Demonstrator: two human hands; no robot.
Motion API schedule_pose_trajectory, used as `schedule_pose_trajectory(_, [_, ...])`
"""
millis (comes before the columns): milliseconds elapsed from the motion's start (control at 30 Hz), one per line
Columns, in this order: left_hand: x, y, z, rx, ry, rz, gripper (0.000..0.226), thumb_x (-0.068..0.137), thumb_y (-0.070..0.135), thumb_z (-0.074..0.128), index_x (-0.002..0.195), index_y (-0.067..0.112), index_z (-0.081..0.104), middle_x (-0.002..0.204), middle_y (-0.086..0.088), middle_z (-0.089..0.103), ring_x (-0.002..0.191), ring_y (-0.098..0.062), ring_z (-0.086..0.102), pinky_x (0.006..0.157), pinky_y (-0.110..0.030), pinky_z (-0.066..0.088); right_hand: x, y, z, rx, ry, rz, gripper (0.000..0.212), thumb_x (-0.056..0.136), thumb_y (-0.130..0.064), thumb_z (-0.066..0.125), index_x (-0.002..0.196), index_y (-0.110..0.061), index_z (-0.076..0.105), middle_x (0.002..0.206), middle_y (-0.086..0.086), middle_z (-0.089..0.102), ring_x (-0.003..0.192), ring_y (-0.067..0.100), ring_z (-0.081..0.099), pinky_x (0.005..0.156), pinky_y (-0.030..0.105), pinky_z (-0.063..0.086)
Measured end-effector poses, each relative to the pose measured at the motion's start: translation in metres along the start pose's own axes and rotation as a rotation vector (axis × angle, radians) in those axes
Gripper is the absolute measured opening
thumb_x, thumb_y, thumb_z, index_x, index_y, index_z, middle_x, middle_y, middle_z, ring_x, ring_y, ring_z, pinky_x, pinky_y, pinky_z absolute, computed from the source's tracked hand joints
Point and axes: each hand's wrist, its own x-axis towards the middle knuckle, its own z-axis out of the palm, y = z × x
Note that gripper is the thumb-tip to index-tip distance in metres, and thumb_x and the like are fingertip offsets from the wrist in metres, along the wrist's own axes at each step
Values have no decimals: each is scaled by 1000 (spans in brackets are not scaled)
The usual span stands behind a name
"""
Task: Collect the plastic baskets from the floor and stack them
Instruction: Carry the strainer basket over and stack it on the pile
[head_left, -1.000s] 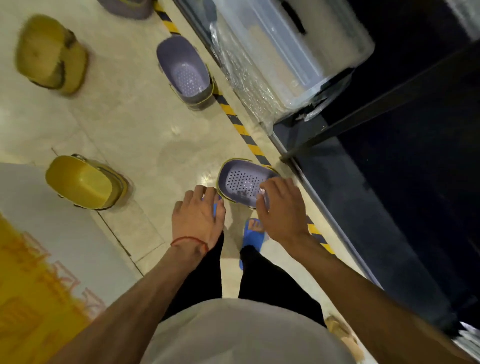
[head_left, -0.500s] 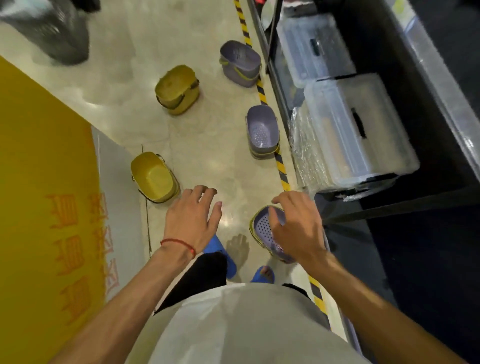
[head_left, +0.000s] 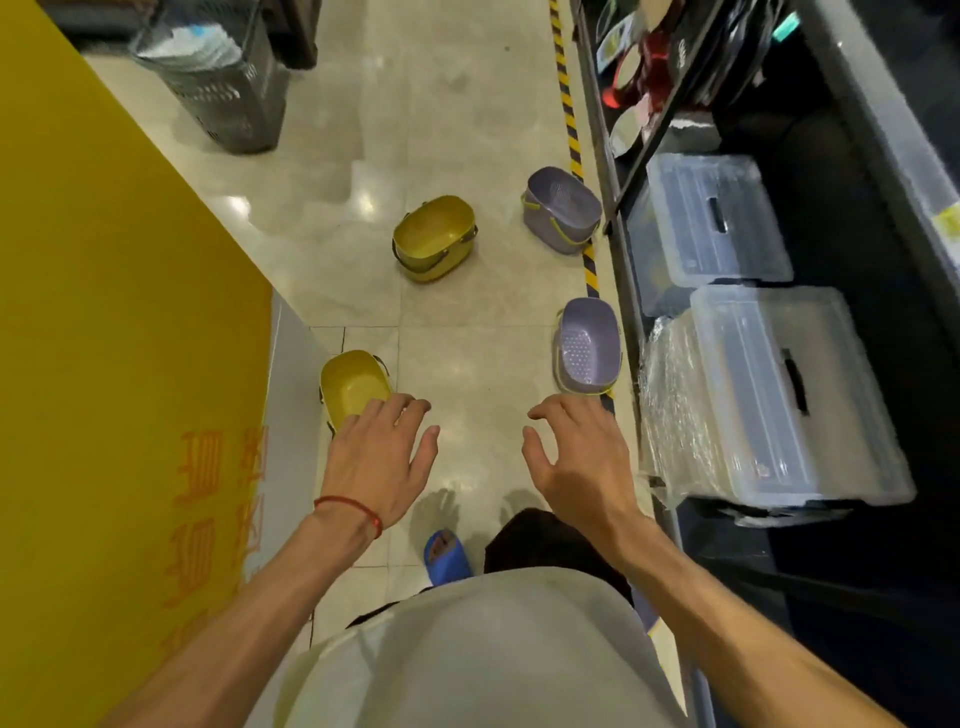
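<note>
We found the left hand (head_left: 379, 462) and right hand (head_left: 576, 457) spread, empty. The near purple basket (head_left: 587, 345) and far purple basket (head_left: 563, 208) touched the striped tape (head_left: 566, 104); both yellow baskets (head_left: 434, 236) stood apart from it. We judged them light, stiff; grip the rim.

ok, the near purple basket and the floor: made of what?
Near purple basket: likely moulded plastic, matte; perforated base, thin uniform walls. Floor: glossy polished tile, stone or ceramic, unclear which; it mirrors lights and shows grout lines.

Yellow basket (head_left: 353, 384); lilac basket (head_left: 587, 343), dotted holes; black-yellow striped tape (head_left: 567, 104); blue slipper (head_left: 447, 556); red wristband (head_left: 348, 506).
</note>
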Motion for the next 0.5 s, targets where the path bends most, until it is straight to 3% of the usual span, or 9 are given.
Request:
schedule_pose_trajectory(133, [24,-41,-3,-9,22,-106,32,101,38,44,121,20,62,113,1,63,92,-22,60,71,-37,49,59,-22,17,-21,-86,-75,24,95,-32,59,111,-18,69,113,-5,64,107,15,55,89,30,42])
schedule_pose_trajectory(333, [66,-91,7,-3,20,-303,31,101,38,44,120,18,60,112,-1,63,94,-25,59,73,-40,49,166,-41,54,24,-205,-313,23,97,-26,58,108,-11,70,112,3,66,104,25,58,86,40,47])
schedule_pose_trajectory(500, [112,-108,16,-22,30,-562,33,101,41,42,121,21,60,115,2,63,99,-23,59,76,-39,49,266,-52,93,70,-364,-544,24,93,-27,64,111,-12,71,113,3,67,104,23,60,85,37,48])
